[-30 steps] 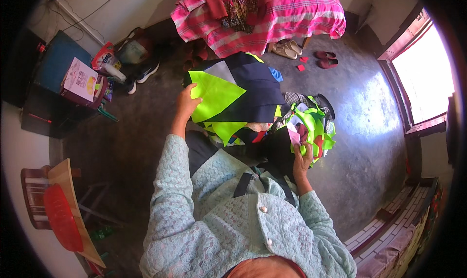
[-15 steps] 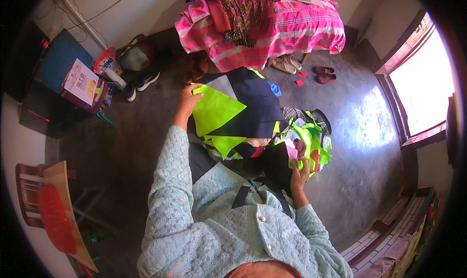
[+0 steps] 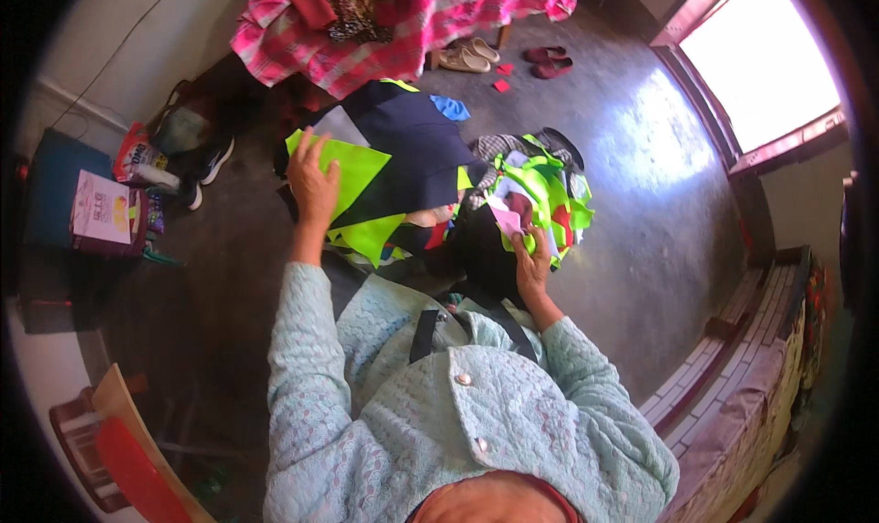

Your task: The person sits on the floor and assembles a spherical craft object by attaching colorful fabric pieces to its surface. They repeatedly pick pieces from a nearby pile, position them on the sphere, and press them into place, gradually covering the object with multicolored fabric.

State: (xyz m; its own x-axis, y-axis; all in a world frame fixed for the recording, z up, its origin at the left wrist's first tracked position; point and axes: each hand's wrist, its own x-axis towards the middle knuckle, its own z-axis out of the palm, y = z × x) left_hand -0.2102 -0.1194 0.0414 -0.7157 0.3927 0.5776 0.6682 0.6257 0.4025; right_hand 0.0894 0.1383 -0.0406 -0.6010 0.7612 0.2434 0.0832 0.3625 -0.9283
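Since 0.5 s earlier, the right hand [image 3: 533,259] had stayed low on the scrap pile [image 3: 540,198], while the left hand [image 3: 313,182] remained raised. In the head view, the left hand lay flat, fingers spread, on a green-and-navy cloth [image 3: 385,170] held above the floor [image 3: 641,184]. Right fingers were pinched together on a green scrap [image 3: 526,241]. Behind stood a bed [image 3: 412,15].

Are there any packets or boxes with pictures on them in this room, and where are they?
Pink and white flat box: far left, on a dark stand by the wall, rectangular, with a yellow picture.
Red and white bag: just behind the box, by the wall, crumpled.
No screens or signs show.
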